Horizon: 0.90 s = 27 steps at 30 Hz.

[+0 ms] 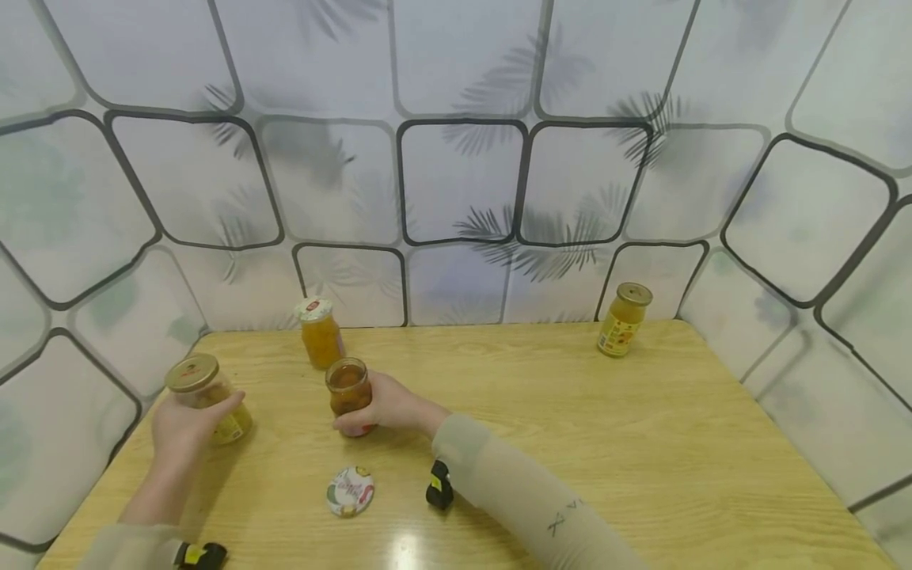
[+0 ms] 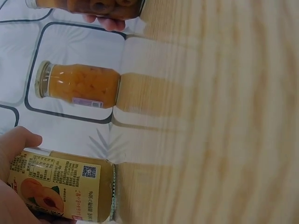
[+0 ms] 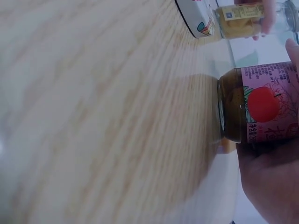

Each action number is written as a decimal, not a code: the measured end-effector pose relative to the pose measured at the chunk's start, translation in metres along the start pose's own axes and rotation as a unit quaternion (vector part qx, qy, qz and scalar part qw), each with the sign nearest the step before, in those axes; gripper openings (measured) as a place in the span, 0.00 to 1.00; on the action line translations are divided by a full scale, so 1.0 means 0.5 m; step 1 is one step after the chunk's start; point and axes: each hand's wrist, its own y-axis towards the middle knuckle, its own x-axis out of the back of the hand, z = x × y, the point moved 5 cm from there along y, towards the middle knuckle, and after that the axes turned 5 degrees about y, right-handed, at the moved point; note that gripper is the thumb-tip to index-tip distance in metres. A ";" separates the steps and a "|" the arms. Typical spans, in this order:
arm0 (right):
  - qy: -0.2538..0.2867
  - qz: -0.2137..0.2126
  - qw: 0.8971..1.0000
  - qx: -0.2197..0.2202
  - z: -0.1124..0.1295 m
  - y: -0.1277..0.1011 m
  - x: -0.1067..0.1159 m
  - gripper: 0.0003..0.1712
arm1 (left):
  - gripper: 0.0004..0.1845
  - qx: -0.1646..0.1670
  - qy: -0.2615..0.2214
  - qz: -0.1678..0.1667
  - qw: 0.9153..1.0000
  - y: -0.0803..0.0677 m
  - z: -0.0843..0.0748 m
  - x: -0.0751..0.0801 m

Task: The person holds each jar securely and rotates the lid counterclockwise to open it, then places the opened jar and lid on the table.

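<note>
Head view: my right hand [image 1: 388, 405] gripped the open jar [image 1: 348, 386] upright on the worktop [image 1: 570, 412], its lid [image 1: 350, 491] off, lying nearby; left hand [image 1: 187, 423] clasped the gold-capped jar [image 1: 207, 392], not yet opened. Left wrist: fingers curled round its label. Right wrist: palm wrapped round the red-labelled jar.

Lid [image 1: 350, 491] near front; table [image 1: 641, 443] centre/right open.

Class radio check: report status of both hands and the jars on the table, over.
Left hand grips gold-lidded jar, upright. Right hand grips open jar, upright; its loose lid lies on table. Two capped jars stand behind, clear of hands.
</note>
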 end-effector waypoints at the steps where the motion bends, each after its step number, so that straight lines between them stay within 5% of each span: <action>1: 0.000 0.000 1.000 0.002 0.001 0.000 0.000 0.35 | 0.31 -0.001 -0.002 0.001 1.000 0.000 0.000 0.002; 11: -0.001 0.003 1.000 0.010 0.007 -0.006 0.004 0.42 | 0.25 -0.030 0.016 -0.026 0.999 -0.025 -0.053 0.030; 27: -0.005 -0.020 1.000 0.017 0.036 -0.032 0.067 0.45 | 0.34 -0.127 0.045 0.020 0.991 -0.064 -0.200 0.045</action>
